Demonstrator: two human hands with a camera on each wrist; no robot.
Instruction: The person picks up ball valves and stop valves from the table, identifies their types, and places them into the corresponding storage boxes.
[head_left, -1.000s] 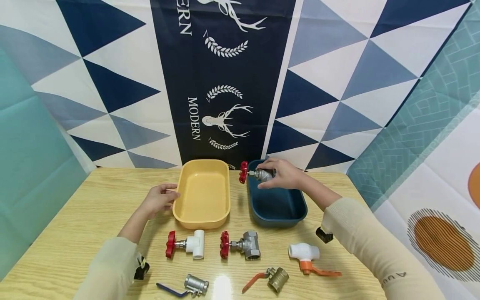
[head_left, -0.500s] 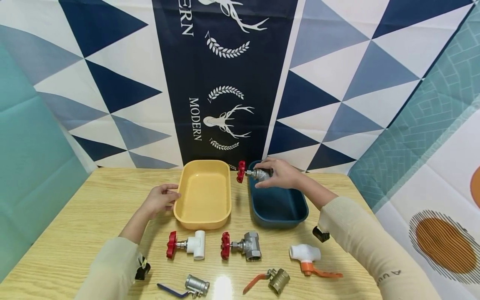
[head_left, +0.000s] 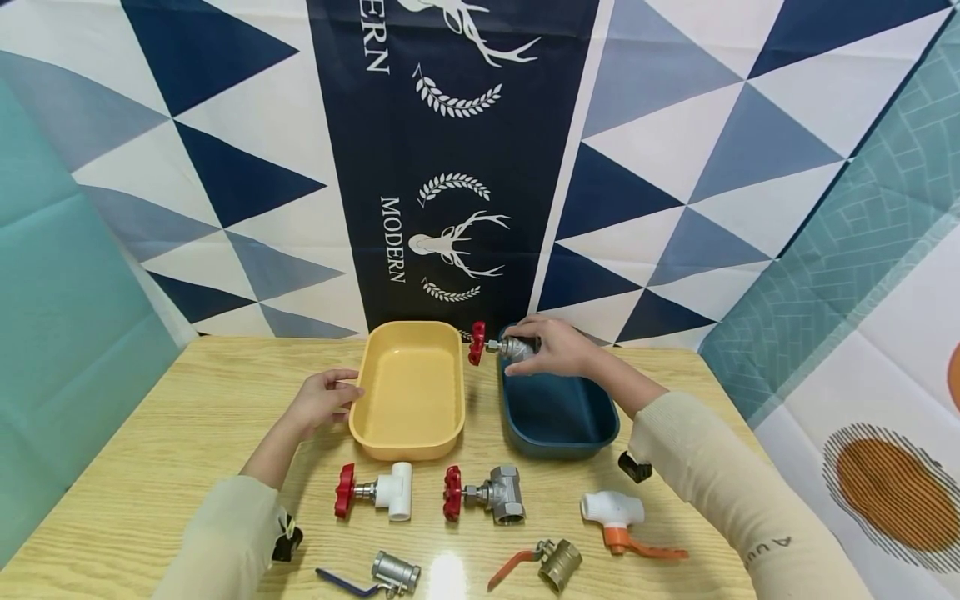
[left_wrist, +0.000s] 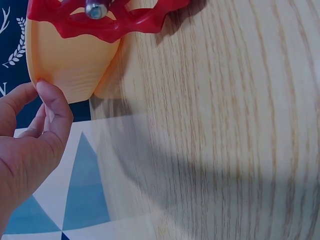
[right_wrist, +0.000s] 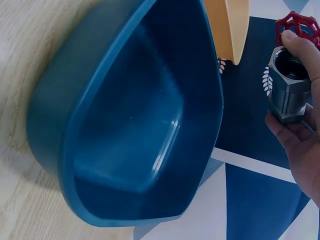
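My right hand (head_left: 562, 350) grips a metal gate valve (head_left: 517, 348) with a red handwheel, held over the far left end of the dark blue bin (head_left: 558, 448). In the right wrist view the valve's hexagonal open end (right_wrist: 290, 95) shows, with the thumb lying by the handwheel. My left hand (head_left: 322, 400) pinches the left rim of the yellow bin (head_left: 408, 450), which holds nothing. The left wrist view has the thumb at the rim of this yellow bin (left_wrist: 70, 65) and the other fingers partly hidden behind the thumb.
In front of the bins lie a white valve with red handwheel (head_left: 393, 492), a second metal gate valve (head_left: 504, 493), a blue-handled ball valve (head_left: 393, 571), a brass ball valve (head_left: 560, 567) and a white ball valve with orange lever (head_left: 613, 508). A patterned cloth (head_left: 630, 167) hangs behind.
My right hand has moved slightly left with the gate valve, bringing its red handwheel nearer the yellow bin. My left hand stays at the yellow bin's rim.
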